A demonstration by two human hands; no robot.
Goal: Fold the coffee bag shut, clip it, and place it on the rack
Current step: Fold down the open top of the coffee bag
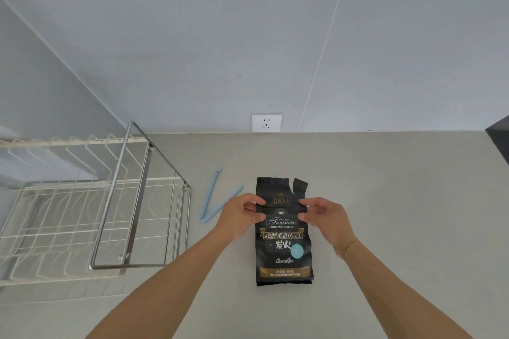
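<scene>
A black coffee bag (283,245) with gold lettering lies flat, face up, between the left hand (239,217) and right hand (325,219), its torn top unfolded beyond the fingertips, a pale blue clip (213,197) open in a V just beyond the left hand, and the wire rack (91,201) stands well left of it.

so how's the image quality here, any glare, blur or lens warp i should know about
Head view: soft, even light and faint shadows under the hands; wide-angle warp bends the wall seam and splays the dish rack. The coffee bag has readable print and no strong glare. The left hand, right hand and blue clip are slightly soft; the rack's metal bars reflect mildly.
</scene>
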